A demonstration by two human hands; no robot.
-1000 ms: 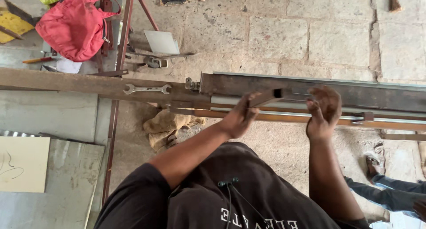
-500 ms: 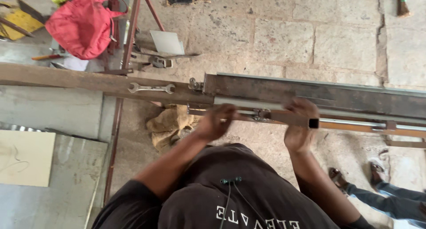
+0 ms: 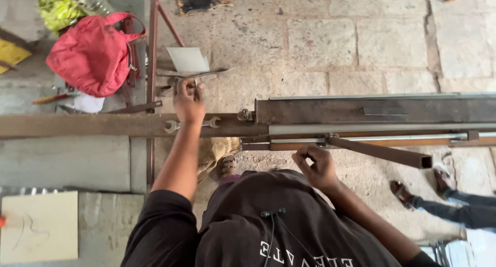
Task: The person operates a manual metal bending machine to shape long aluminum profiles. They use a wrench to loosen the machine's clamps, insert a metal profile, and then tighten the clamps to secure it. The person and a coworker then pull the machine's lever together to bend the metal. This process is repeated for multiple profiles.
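Rusty steel everywhere: a long flat beam [image 3: 77, 125] runs left-right across the view, w/ a heavier steel channel [image 3: 372, 110] bolted on at its right end and a pale rail [image 3: 382, 128] just below that. Left hand [image 3: 189, 100] reaches over the beam, fingers curled round something small & metallic beyond it, can't tell exactly what; the wrist lies across a wrench [image 3: 192, 125] that sits flat on the beam, both open ends showing either side of the arm. Right hand [image 3: 316, 165] is near the body, fingers clenched in a loose fist, apparently pinching a small part, too small to tell, just below where a square tube [image 3: 380, 152] meets the rail at an angle. Risks, as I judge them: the wrench is loose under the forearm & could get knocked off onto the sandalled foot [image 3: 227, 165] below; the tube's free end sticks out unsupported, so a bump could swing it toward the other person's legs [image 3: 454, 207] at right. Floor is worn stone paving [image 3: 320, 44], dusty, w/ a concrete slab at left. Around: 1 red bag [image 3: 93, 54] hanging on a red steel frame [image 3: 152, 65], a cream board [image 3: 40, 225] lower left, a rag [image 3: 214, 152] under the beam.
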